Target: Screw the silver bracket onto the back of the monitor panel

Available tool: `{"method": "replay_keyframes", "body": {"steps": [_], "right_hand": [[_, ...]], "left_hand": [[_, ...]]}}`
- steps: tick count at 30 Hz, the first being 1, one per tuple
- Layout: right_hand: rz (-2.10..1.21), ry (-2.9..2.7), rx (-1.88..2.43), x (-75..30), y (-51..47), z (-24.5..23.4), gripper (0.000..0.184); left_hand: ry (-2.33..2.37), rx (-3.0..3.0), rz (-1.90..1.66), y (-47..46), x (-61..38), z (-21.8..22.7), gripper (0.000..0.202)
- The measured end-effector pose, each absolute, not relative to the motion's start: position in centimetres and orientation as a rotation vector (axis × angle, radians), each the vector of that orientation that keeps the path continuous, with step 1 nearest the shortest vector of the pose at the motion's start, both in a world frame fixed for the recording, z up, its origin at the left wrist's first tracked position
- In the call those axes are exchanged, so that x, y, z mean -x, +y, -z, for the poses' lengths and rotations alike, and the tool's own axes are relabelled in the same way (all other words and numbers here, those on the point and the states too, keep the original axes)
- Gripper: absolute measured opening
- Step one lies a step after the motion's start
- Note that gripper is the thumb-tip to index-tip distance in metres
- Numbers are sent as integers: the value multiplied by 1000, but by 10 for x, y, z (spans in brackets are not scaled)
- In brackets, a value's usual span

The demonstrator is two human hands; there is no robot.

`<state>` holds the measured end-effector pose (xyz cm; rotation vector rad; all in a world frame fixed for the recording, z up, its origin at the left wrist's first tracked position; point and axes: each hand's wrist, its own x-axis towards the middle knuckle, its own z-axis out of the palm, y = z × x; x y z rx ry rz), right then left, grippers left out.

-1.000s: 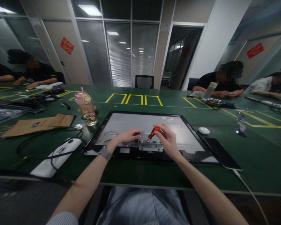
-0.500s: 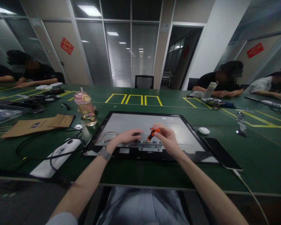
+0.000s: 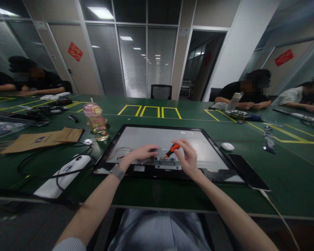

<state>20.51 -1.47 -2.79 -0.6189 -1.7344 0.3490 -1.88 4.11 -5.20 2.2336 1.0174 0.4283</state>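
Note:
A flat display panel (image 3: 143, 137) with a black frame lies on the table in front of me, its pale grey back facing up. Near its front edge stands a metal bracket (image 3: 168, 166) with small connectors. At the bracket's left end, my left hand (image 3: 143, 152) is closed on it, fingers over the far side and thumb nearer me. In my right hand (image 3: 188, 157) is an orange and black screwdriver (image 3: 173, 150), gripped by its handle and tilted. Its tip points down left into the bracket area; the exact contact point is too small to see.
Left of the panel are a pink-lidded bottle (image 3: 95, 122), a brown paper envelope (image 3: 42, 139) and a white power bank (image 3: 62, 176) with black cables. To the right lie a phone (image 3: 248, 170) on a cable and a white earbud case (image 3: 227, 146). Other people sit across the table.
My right hand's fingers have shifted on the screwdriver, and its handle leans further over to the right. My left hand and the bracket have stayed in place.

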Motion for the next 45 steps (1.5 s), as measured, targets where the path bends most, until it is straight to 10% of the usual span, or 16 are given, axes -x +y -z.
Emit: {"method": "replay_keyframes", "body": {"steps": [18, 26, 45], "right_hand": [[-574, -1867, 543, -206, -12, 31, 46], [-246, -1778, 659, -204, -12, 28, 23], [-646, -1672, 596, -206, -9, 19, 12]], "left_hand": [[1024, -2239, -444, 41, 18, 54, 41], [1000, -2244, -459, 43, 20, 55, 42], [1052, -2229, -433, 41, 18, 52, 41]]}}
